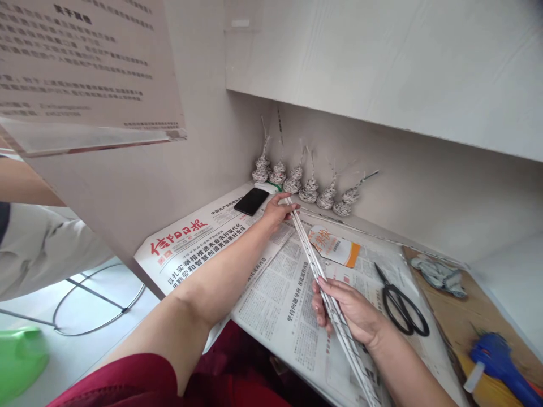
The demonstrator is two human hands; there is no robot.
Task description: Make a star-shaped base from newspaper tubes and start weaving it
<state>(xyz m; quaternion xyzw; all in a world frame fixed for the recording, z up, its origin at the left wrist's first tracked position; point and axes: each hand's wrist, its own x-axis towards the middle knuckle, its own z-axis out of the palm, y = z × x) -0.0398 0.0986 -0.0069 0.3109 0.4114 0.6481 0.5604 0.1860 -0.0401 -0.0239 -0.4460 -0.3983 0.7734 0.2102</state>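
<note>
One hand, the right hand, is curled around a bundle of thin paper sticks, thumb on top; the left hand, nearly closed, grips their far end. They slant over the newspaper covering the table, from its near edge toward the back. Beyond, a phone lies near the far left corner, and six paper gourds line the back edge. Scissors and a blue glue gun lie toward the right edge.

There are two hands, six woven gourds, one phone (and one glue gun).
</note>
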